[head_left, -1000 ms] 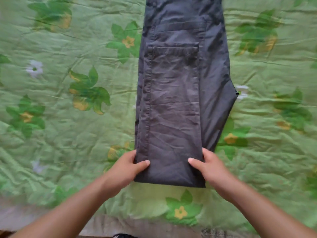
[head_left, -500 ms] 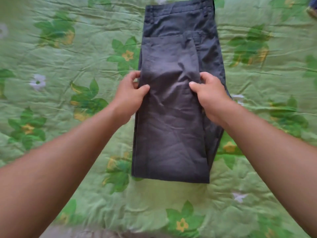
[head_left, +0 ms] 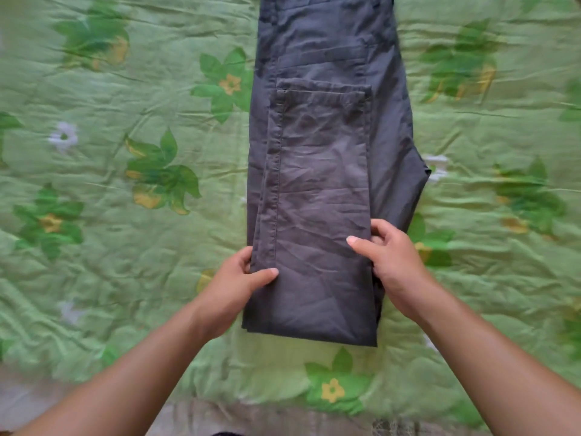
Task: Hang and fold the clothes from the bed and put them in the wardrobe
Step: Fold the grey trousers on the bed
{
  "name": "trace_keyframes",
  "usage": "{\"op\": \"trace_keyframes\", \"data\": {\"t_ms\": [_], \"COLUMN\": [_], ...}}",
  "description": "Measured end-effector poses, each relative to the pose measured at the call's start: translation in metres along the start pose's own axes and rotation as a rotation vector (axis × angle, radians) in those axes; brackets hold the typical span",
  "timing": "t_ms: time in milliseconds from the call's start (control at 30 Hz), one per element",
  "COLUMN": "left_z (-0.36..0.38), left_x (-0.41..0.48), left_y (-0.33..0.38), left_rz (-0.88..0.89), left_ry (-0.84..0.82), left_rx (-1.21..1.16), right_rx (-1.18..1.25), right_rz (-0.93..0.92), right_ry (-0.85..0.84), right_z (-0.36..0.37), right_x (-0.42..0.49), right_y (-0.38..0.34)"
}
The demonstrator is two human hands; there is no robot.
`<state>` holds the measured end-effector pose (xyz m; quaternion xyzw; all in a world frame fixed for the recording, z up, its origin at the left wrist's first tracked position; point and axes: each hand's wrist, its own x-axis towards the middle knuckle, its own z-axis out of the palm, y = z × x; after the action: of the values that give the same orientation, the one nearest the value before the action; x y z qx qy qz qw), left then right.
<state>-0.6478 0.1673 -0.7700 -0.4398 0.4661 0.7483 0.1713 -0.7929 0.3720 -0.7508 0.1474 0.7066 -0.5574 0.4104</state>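
The dark grey trousers lie lengthwise on the green floral bed, legs doubled up over the seat. The left hand pinches the left edge near the fold, thumb on top — the right hand does the same on the right edge. For the next fold, best to lift both sides level and keep the layers stacked, or the seams probably skew.

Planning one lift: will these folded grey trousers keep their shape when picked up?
Probably not: the grey trousers look thin and creased, so likely floppy. The folded-over leg lies loose and may slip open. The left hand and right hand pinch the edges, hinting at light cloth.
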Motion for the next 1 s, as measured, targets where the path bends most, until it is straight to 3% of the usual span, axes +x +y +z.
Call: {"op": "trace_keyframes", "data": {"t_ms": [167,300,367,467,533,667,767,833,1000], "left_z": [-0.006,-0.012,-0.012,-0.013,-0.014,-0.014,-0.013,-0.012,0.008], "left_x": [-0.018,-0.032,-0.038,-0.042,-0.045,-0.064,-0.085,-0.086,-0.031], "left_y": [-0.025,-0.043,-0.05,-0.057,-0.06,-0.077,-0.092,-0.088,-0.023], "left_rz": [-0.019,-0.016,0.004,0.027,0.029,-0.052,-0.15,-0.105,0.184], "left_ry": [0.007,0.009,0.034,0.06,0.063,0.046,0.014,0.013,0.136], "left_rx": [0.021,0.101,0.124,0.108,0.11,0.153,0.149,0.155,0.167], "right_rx": [-0.022,-0.056,-0.137,-0.397,-0.479,-0.377,-0.286,-0.138,0.003], "right_rz": [0.059,0.337,0.234,-0.071,-0.125,0.123,0.338,0.416,0.174], "right_ry": [0.18,-0.035,-0.083,-0.095,-0.108,-0.084,-0.161,-0.2,-0.037], "right_z": [-0.003,-0.008,-0.008,-0.002,0.002,-0.006,-0.014,-0.016,0.001], "right_x": [-0.031,-0.069,-0.077,-0.075,-0.075,-0.077,-0.092,-0.091,-0.046], "right_y": [0.019,0.059,0.074,0.084,0.088,0.112,0.119,0.11,0.05]}}
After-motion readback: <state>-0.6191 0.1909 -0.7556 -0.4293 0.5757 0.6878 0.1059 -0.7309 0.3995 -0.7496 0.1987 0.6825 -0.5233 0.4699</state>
